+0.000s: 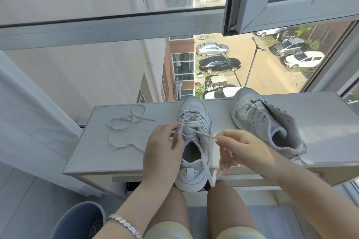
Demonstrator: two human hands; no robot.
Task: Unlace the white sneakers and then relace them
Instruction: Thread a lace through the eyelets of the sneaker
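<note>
Threading the sneaker (pixel 192 105)
Your right hand (pixel 240 147) pinches the lace (pixel 206 136); your left hand (pixel 165 147) grips the sneaker. Feed it untwisted.

The white table (pixel 108 153) held my laced sneaker (pixel 194 109). A loose lace (pixel 133 118) lay left of it, the other sneaker (pixel 258 120) right.

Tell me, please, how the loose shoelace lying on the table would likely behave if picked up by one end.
The loose shoelace would probably hang floppy, since it lies in slack loops. It looks thin and flat, so likely very light. Pushed, it would likely bunch up on the white table rather than roll.
</note>
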